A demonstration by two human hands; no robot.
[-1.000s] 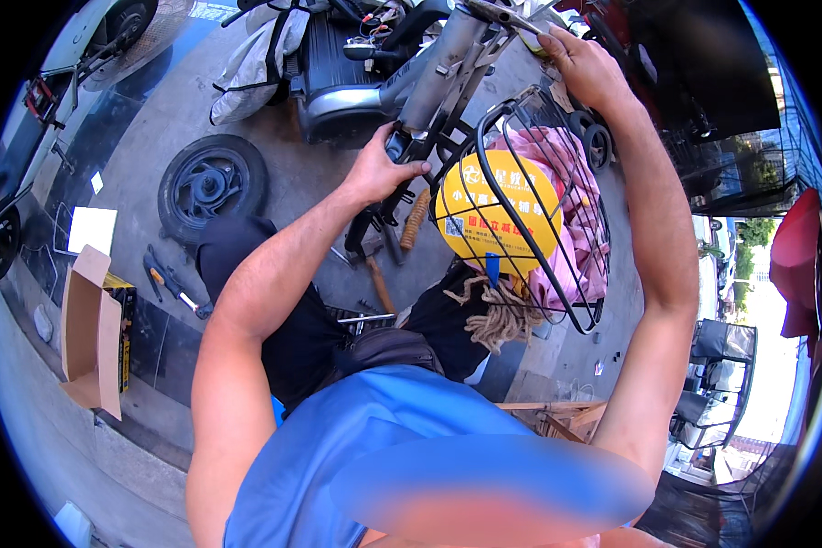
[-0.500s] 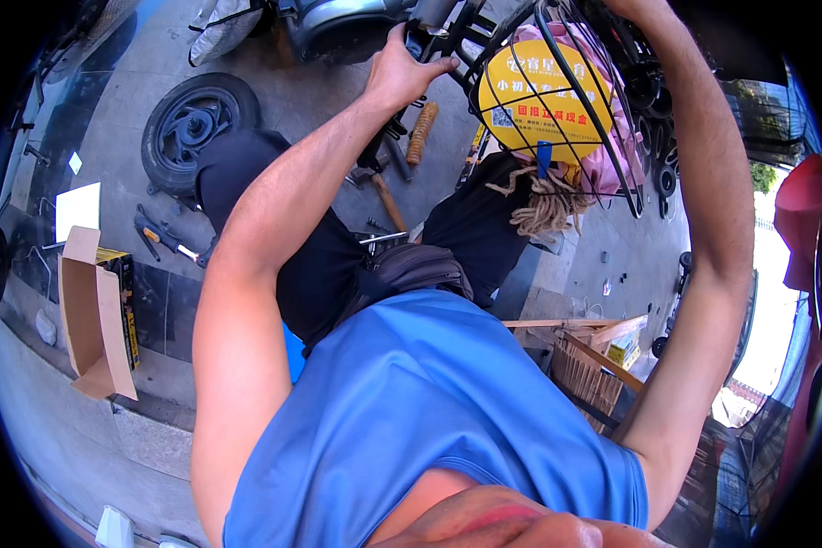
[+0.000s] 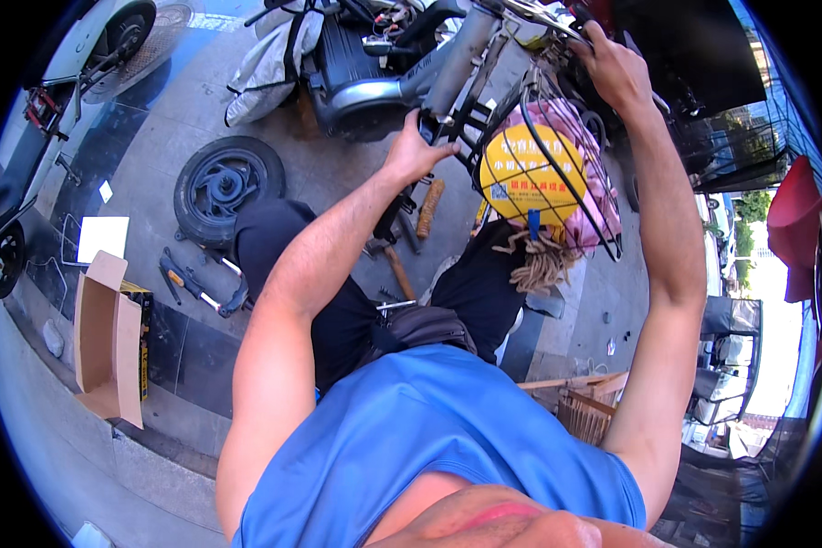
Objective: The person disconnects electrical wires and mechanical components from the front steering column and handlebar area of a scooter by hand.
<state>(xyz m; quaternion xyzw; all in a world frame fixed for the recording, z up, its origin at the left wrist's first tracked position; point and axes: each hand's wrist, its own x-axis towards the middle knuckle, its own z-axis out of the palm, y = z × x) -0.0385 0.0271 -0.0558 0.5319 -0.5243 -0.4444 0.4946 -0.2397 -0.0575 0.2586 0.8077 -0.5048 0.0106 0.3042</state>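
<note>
My left hand (image 3: 416, 151) is closed on the scooter's front column (image 3: 447, 87), near the lower end of its silver tube. My right hand (image 3: 612, 68) grips the handlebar (image 3: 557, 27) at upper right, fingers partly hidden. Between my arms hangs a black wire basket (image 3: 603, 219), tilted, holding pink cloth (image 3: 583, 151). A round yellow sign (image 3: 532, 169) is on its front, with a blue tab and a bundle of beige cord (image 3: 539, 265) below. The scooter body (image 3: 374, 91) lies behind the column.
A loose wheel (image 3: 228, 187), tools (image 3: 205, 292), a hammer (image 3: 397, 269) and a coiled spring (image 3: 429, 210) lie on the pavement. An open cardboard box (image 3: 110, 338) is at left, another scooter (image 3: 55, 110) at far left. Wooden scraps (image 3: 584, 406) are at lower right.
The view tipped so the scooter rose toward the top edge half a second ago, then dropped back. Both hands keep their places on the column and handlebar.
</note>
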